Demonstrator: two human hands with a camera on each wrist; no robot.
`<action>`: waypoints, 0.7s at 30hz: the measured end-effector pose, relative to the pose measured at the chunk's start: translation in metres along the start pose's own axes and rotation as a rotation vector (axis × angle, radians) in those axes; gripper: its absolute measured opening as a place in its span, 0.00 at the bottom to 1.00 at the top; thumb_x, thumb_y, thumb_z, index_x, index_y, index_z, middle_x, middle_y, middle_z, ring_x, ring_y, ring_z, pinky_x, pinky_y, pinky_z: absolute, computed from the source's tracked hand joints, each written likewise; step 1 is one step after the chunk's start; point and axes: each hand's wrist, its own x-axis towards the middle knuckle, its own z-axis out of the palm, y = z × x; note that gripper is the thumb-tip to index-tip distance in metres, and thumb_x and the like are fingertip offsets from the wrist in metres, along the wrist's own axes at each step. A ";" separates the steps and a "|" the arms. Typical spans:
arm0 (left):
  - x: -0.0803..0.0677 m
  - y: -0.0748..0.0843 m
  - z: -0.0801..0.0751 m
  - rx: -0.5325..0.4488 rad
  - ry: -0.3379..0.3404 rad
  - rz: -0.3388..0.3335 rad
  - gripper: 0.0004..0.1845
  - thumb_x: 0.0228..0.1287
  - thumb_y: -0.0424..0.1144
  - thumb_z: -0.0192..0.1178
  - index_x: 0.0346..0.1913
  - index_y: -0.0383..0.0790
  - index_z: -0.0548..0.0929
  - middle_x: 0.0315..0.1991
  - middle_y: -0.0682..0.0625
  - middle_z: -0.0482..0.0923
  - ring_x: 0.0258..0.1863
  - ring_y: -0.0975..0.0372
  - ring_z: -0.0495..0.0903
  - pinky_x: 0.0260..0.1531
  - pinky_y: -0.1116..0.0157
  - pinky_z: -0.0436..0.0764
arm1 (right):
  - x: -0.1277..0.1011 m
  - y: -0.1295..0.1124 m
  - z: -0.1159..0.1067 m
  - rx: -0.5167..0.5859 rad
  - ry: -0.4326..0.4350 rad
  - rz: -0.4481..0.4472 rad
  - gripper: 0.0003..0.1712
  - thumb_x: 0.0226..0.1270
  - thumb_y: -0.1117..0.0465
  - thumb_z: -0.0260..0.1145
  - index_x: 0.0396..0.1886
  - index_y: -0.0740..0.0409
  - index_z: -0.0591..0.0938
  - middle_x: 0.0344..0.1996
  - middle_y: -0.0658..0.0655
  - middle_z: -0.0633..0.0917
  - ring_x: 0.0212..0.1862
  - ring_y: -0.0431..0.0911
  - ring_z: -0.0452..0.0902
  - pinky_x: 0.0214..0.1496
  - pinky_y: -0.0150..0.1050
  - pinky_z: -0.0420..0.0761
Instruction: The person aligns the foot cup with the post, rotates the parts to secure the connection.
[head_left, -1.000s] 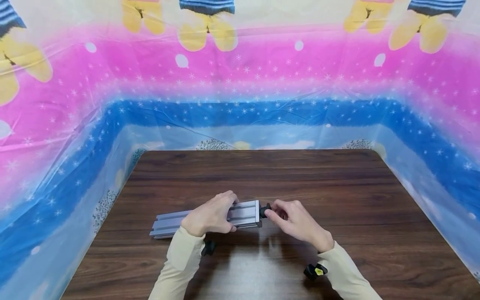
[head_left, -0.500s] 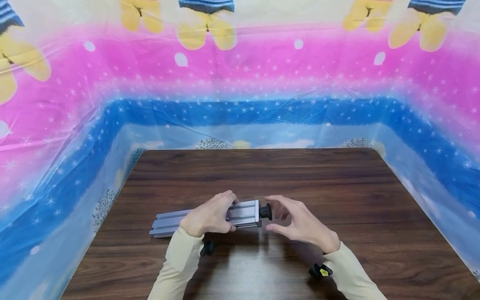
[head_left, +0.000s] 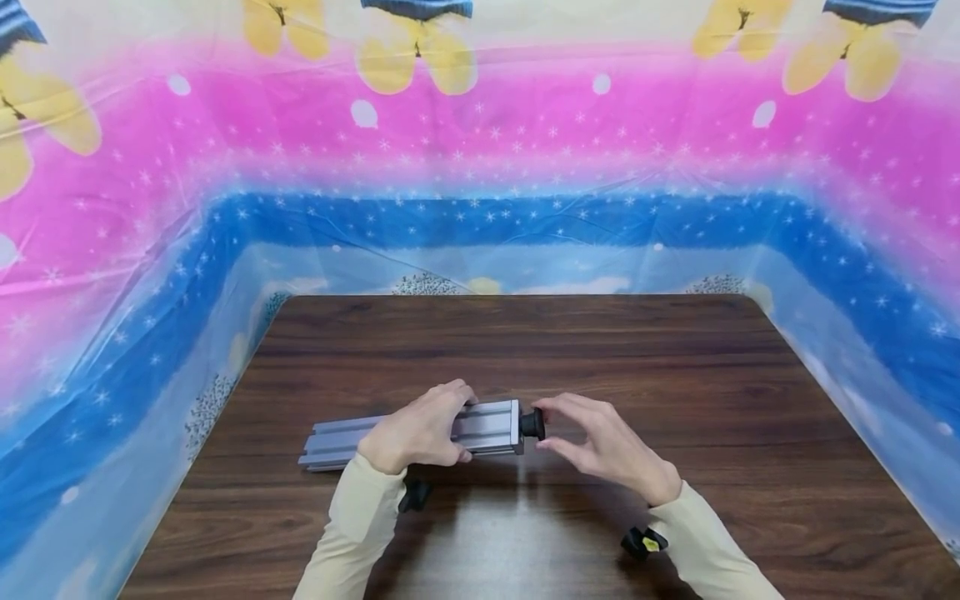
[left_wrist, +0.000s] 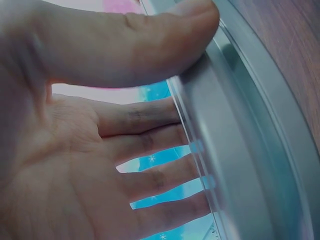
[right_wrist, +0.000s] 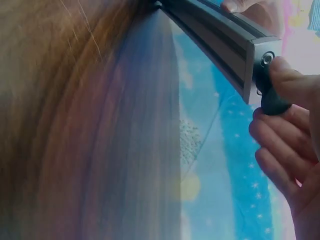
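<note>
A silver aluminium extrusion (head_left: 487,427) with grooves along it lies crosswise before me, its right end raised off the table. My left hand (head_left: 418,427) grips it from above, thumb on the near side and fingers on the far side. In the left wrist view the thumb lies over the edge of the extrusion (left_wrist: 245,135). A black knob (head_left: 533,423) sticks out of the flat end plate (right_wrist: 254,67) at the right end. My right hand (head_left: 603,442) pinches this knob between thumb and fingers; the right wrist view has the thumb on one side and fingertips on the other.
Dark wood-grain table (head_left: 525,342) runs under both hands to its far edge. A patterned pink and blue cloth (head_left: 480,225) surrounds the table on the back and sides. Small black devices sit at the left wrist (head_left: 414,496) and right wrist (head_left: 643,543).
My right hand let go of the knob, spread its thumb and fingers wide, then closed them round the knob again. The left hand and extrusion have stayed in place.
</note>
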 end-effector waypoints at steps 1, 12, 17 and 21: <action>0.000 0.000 0.000 0.002 0.000 0.002 0.29 0.49 0.36 0.77 0.53 0.32 0.78 0.44 0.47 0.75 0.39 0.57 0.71 0.43 0.58 0.74 | -0.001 0.000 0.001 0.000 0.008 0.016 0.26 0.60 0.62 0.76 0.58 0.62 0.82 0.44 0.50 0.88 0.45 0.43 0.86 0.46 0.43 0.85; 0.001 0.000 0.004 0.017 0.010 0.019 0.28 0.48 0.35 0.77 0.52 0.30 0.78 0.43 0.47 0.76 0.38 0.57 0.71 0.42 0.59 0.74 | -0.002 -0.010 0.011 -0.009 -0.009 0.266 0.15 0.69 0.55 0.69 0.49 0.59 0.85 0.30 0.43 0.86 0.33 0.30 0.79 0.36 0.34 0.82; 0.003 -0.002 0.008 0.031 0.024 0.042 0.27 0.46 0.34 0.77 0.50 0.30 0.79 0.38 0.48 0.73 0.36 0.58 0.69 0.40 0.60 0.73 | -0.004 -0.011 0.015 -0.034 -0.024 0.330 0.11 0.73 0.54 0.65 0.45 0.56 0.85 0.27 0.43 0.86 0.27 0.29 0.75 0.31 0.29 0.77; 0.009 -0.004 0.014 0.046 0.039 0.060 0.25 0.44 0.33 0.77 0.45 0.31 0.79 0.34 0.49 0.71 0.33 0.59 0.69 0.38 0.61 0.72 | -0.006 -0.006 0.014 -0.009 -0.063 0.378 0.13 0.75 0.51 0.63 0.44 0.55 0.86 0.27 0.45 0.85 0.26 0.30 0.74 0.30 0.29 0.76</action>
